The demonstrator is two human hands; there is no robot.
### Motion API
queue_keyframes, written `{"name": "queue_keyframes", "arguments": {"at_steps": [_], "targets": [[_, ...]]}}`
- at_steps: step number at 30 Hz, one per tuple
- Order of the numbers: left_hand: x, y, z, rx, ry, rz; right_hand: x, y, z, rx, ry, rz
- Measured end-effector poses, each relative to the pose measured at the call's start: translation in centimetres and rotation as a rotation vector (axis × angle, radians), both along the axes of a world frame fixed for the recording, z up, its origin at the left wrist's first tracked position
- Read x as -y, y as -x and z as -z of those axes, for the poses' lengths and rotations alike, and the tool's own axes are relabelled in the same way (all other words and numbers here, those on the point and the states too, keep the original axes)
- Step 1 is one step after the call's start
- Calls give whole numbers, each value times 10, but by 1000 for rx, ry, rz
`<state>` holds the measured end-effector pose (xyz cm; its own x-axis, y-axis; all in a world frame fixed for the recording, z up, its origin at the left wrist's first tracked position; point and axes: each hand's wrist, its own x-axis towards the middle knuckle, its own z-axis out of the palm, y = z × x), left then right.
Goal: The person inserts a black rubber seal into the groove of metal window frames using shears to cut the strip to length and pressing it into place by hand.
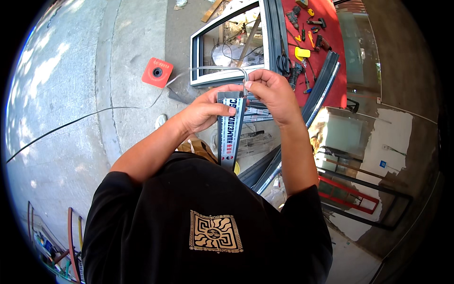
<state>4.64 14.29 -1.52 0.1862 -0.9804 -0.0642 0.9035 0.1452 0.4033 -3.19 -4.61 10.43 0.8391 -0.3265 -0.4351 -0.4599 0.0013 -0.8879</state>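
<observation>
My left hand (205, 111) is wrapped round the upper end of a dark grey window-frame profile (230, 135), which has a white printed film along its face. The thumb presses on the film. The profile's lower end reaches down to my shirt. At its top end, my right hand (272, 94) pinches a thin grey sealing strip (213, 68) between thumb and fingers. From that pinch the strip bends over in an arc and runs left towards a red square box (157, 72) with a dark round centre, lying on the concrete. Its very tip is hidden by my fingers.
A glazed window frame (194, 52) lies ahead. Right of it, a red cloth (331, 61) carries drills, pliers, screwdrivers and a yellow tape measure (301, 53). Long dark profiles (317, 102) slant along my right side. A thin dark line (61, 127) crosses the floor at left.
</observation>
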Motion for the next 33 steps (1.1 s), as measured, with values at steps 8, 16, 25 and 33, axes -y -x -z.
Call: {"name": "queue_keyframes", "arguments": {"at_steps": [8,16,25,33], "targets": [[-1,-1,-1,-25,2,-5,-10,2,-3,2,131,-66],[-2,-1,-2,-3,19,-5,-14,7,-4,51,108,-36],[-4,0,-5,-34,12,-16,-19,9,-6,72,89,-18],[-4,1,-6,-37,14,-20,-24,9,-8,103,228,-32]]}}
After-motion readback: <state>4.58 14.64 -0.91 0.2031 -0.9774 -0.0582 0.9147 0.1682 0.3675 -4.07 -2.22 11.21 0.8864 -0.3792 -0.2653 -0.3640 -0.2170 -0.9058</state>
